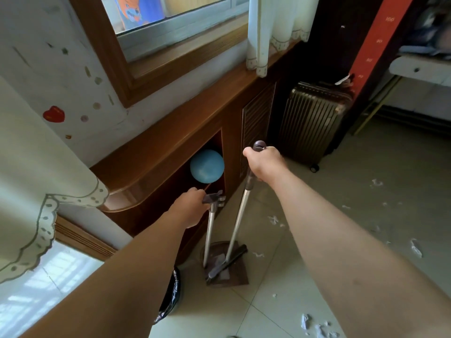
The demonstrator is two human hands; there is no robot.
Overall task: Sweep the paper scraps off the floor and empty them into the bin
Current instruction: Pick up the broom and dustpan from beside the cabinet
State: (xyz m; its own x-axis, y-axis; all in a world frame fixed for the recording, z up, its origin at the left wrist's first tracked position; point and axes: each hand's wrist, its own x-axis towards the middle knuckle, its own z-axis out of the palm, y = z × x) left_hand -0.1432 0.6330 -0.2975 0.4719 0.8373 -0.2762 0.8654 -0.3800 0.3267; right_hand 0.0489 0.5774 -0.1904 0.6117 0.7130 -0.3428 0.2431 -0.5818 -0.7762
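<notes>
The person's right hand (263,162) is wrapped around the top of the broom (240,215). The fingers are curled tight on the dark grip, and the knob at the end of the handle sticks out just above the knuckles. From that grip the metal pole slants down and to the left to the broom's dark head, which rests in the dustpan (233,276) on the tiled floor (317,276).

The left hand (192,208) is lower and to the left, closed on the dark grip at the top of the dustpan's shorter pole. The thumb lies along the top. The other fingers are mostly hidden behind the hand, but they bend around the grip. A small clip juts out of the grip just beyond the fingertips. The two poles stand near each other, closer at the bottom than at the top, with the dustpan set just in front of the wooden cabinet (156,152).

Paper scraps (415,247) lie scattered over the tiles to the right, well apart from both hands and from the broom head. More of them lie near the bottom edge. The bin (172,293), lined with a black bag, shows beside the left forearm, near the dustpan. A blue ball (207,166) sits in an open cabinet niche just above the left hand, and a ribbed suitcase (314,120) stands beyond the right hand.
</notes>
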